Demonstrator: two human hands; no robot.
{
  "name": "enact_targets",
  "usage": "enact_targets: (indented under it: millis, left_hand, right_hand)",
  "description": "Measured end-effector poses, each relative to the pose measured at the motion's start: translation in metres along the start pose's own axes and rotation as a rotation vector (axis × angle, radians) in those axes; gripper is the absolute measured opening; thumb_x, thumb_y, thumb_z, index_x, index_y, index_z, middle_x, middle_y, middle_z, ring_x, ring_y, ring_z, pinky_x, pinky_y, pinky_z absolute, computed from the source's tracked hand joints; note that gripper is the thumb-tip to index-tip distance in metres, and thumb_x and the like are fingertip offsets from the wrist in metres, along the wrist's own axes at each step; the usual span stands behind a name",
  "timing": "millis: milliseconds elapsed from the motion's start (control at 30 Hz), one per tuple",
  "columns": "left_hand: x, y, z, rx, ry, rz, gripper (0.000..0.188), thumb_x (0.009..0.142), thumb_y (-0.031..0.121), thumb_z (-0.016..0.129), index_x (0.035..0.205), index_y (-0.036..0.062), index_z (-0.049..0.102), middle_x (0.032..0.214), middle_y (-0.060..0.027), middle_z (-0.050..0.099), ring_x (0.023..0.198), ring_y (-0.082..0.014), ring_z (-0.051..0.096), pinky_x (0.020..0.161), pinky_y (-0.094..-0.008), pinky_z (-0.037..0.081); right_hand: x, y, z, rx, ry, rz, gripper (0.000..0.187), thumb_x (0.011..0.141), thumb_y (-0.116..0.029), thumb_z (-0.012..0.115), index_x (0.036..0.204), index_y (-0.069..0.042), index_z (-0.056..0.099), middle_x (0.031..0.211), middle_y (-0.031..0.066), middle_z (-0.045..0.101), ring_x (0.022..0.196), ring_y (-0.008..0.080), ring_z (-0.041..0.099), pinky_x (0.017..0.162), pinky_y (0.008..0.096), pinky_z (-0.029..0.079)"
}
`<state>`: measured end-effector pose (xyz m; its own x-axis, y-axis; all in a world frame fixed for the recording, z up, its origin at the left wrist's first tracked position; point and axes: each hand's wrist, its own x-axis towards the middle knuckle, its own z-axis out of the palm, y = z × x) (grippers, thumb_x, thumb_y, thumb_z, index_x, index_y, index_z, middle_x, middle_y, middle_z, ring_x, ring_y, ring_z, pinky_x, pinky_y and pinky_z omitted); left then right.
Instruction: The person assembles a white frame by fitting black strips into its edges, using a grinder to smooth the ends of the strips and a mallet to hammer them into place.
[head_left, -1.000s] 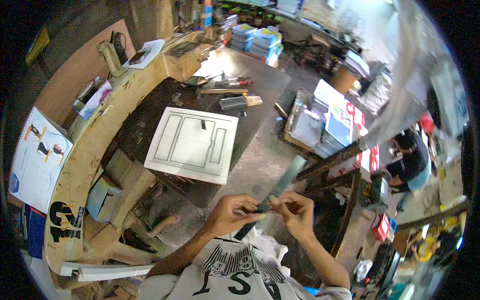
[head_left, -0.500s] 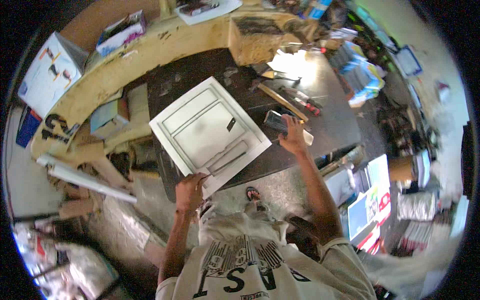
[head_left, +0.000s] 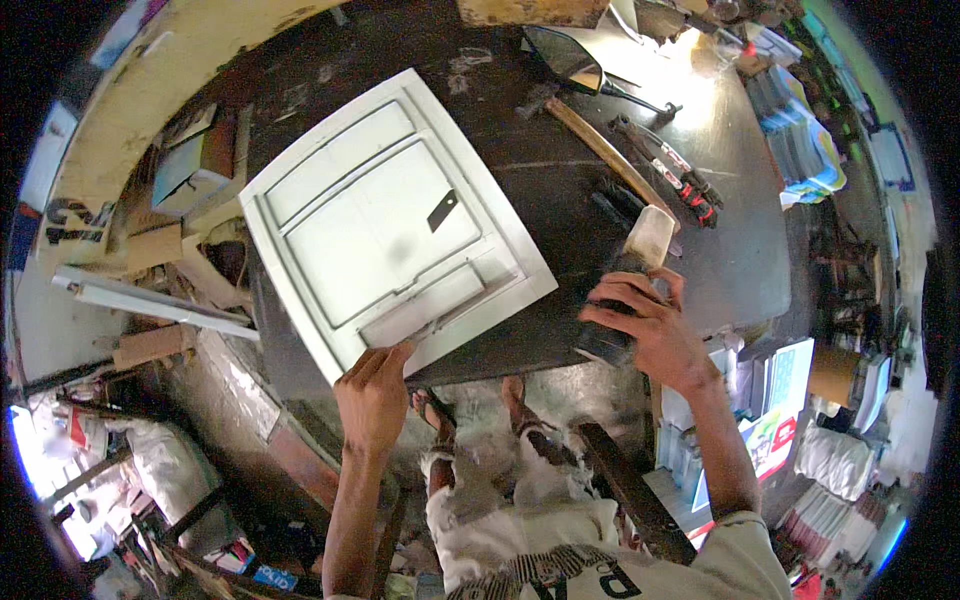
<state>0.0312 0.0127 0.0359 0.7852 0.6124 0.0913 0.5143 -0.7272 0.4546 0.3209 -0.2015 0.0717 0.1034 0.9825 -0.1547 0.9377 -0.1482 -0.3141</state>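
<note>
A white moulded panel with raised ribs lies slanted on the dark table. My left hand is closed at its near edge, fingertips pinched on the rim. A small dark rectangular piece with a light dot shows on the panel's face. Right of the panel, my right hand wraps round a brush-like tool with a pale flat end pointing up and away. Its dark body is partly hidden under my fingers.
Farther back lie a hammer with a wooden handle, a side mirror on a stalk and red-and-black pliers. Blue-and-yellow packs stand at the right edge. A cardboard box sits at the left.
My right hand has picked up the brush-like tool and swung it nearer, its pale end now pointing away. The left hand stays at the panel's edge. The view has shifted closer to the table.
</note>
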Motion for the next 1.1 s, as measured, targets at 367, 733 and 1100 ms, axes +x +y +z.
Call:
enact_targets:
  millis: [367, 733, 1100]
  left_hand:
    - [0.01, -0.005, 0.003, 0.032, -0.02, 0.188, 0.036, 0.065, -0.013, 0.061, 0.096, 0.0025, 0.07, 0.09, -0.0109, 0.072, 0.083, -0.0269, 0.071, 0.068, -0.0356, 0.059]
    - [0.006, -0.004, 0.0, -0.028, -0.06, 0.097, 0.04, 0.065, -0.015, 0.062, 0.1, 0.0024, 0.07, 0.092, -0.0124, 0.072, 0.084, -0.0271, 0.072, 0.073, -0.0356, 0.059]
    - [0.013, 0.003, 0.001, -0.012, -0.066, 0.113, 0.037, 0.067, -0.014, 0.061, 0.1, -0.0004, 0.069, 0.093, -0.0138, 0.071, 0.086, -0.0286, 0.071, 0.073, -0.036, 0.059]
  right_hand:
    - [0.001, -0.008, 0.052, 0.075, 0.599, 0.966, 0.084, 0.084, -0.035, 0.075, 0.146, 0.001, 0.03, 0.131, 0.027, 0.047, 0.124, 0.044, 0.046, 0.106, 0.0461, 0.037]
    - [-0.017, -0.004, 0.063, 0.324, 0.753, 0.834, 0.073, 0.082, -0.02, 0.078, 0.142, 0.0, 0.043, 0.127, 0.0211, 0.057, 0.119, 0.0324, 0.055, 0.103, 0.0409, 0.041]
    - [-0.015, -0.015, 0.057, 0.309, 0.623, 0.835, 0.072, 0.082, -0.022, 0.075, 0.144, -0.002, 0.044, 0.128, 0.0195, 0.061, 0.12, 0.0256, 0.056, 0.102, 0.0403, 0.042]
